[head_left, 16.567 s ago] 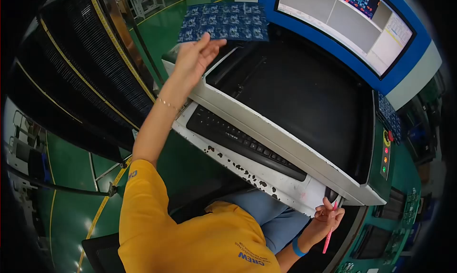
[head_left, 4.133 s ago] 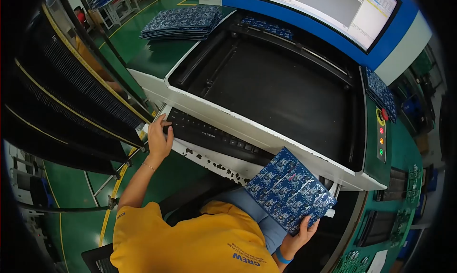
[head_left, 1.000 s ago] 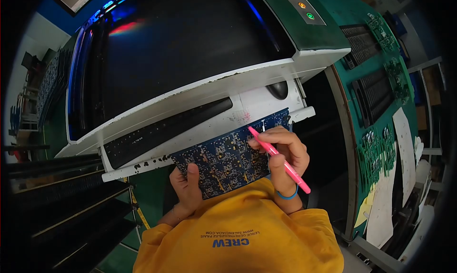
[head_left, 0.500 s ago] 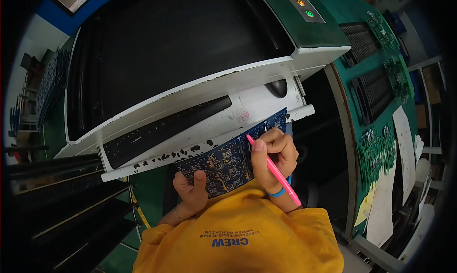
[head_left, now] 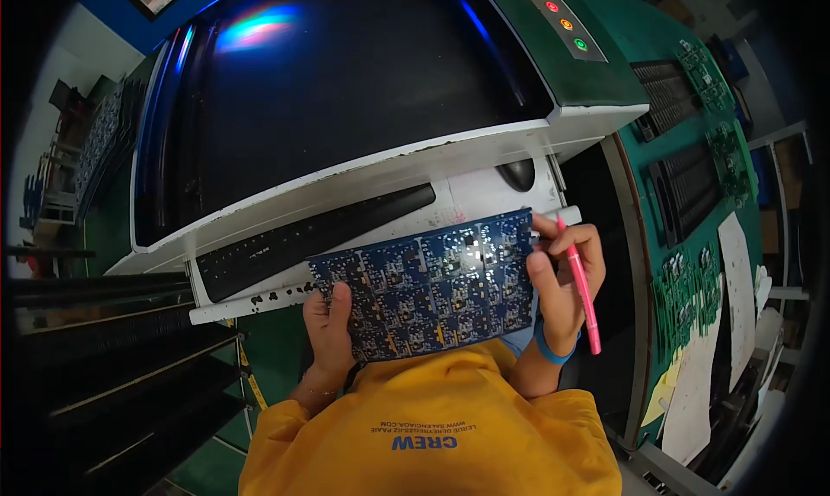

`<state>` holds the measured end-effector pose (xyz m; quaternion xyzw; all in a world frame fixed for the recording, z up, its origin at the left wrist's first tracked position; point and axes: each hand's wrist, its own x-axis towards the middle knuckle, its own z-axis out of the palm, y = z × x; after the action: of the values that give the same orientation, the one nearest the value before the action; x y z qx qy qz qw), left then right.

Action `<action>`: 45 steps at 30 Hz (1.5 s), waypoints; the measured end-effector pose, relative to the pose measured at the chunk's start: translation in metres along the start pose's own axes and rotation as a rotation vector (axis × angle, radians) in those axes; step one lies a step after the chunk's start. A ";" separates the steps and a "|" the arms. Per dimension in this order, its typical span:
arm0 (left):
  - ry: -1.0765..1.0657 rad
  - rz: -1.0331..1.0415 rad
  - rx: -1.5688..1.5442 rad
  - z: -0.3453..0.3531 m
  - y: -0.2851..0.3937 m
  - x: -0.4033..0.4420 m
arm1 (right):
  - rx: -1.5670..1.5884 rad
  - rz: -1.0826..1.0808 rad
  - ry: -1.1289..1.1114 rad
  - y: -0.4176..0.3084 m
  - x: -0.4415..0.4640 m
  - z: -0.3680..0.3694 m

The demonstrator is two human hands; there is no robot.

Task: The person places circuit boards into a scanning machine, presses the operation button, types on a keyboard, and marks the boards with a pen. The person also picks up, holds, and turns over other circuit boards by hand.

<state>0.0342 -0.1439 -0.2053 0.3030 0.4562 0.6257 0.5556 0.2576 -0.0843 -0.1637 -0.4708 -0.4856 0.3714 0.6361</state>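
Observation:
A blue circuit board panel (head_left: 432,288) is held up in front of my yellow shirt, its component side facing me. My left hand (head_left: 330,327) grips its left edge, thumb on the face. At the right edge, my right hand (head_left: 566,280) pinches the board near its upper corner and also carries a pink pen (head_left: 583,293) between its fingers. The pen points up and away from the board face. Fingers behind the panel are hidden.
Beyond the board are a black keyboard (head_left: 320,236) and a mouse (head_left: 516,175) on a white tray (head_left: 450,204). The machine's black bed (head_left: 346,81) lies behind. Stacked boards (head_left: 108,146) stand at left. Black racks (head_left: 683,185) and green boards (head_left: 687,293) sit at right.
The board has turned flatter towards me. My right hand has moved right, from marking distance over the board's face to its right edge, with the pen swung upright. Coloured light now shows on the machine bed.

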 end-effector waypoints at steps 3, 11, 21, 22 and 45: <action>-0.157 -0.118 -0.387 -0.009 0.002 0.000 | 0.080 0.031 -0.092 0.004 -0.003 0.001; -0.300 0.188 0.046 -0.002 0.013 0.000 | 0.200 -0.051 0.157 0.011 -0.009 0.037; 0.314 0.560 0.038 -0.127 0.170 0.069 | 0.126 0.011 -0.234 0.019 -0.004 0.005; 0.370 0.574 0.016 -0.138 0.192 0.081 | 0.162 0.058 -0.227 0.019 -0.005 0.002; 0.836 0.570 0.542 -0.185 0.153 0.123 | -0.741 -0.495 -0.565 0.105 0.033 -0.018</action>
<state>-0.2181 -0.0629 -0.1559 0.2724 0.6814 0.6781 0.0401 0.2820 -0.0281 -0.2571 -0.4168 -0.8336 0.1260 0.3400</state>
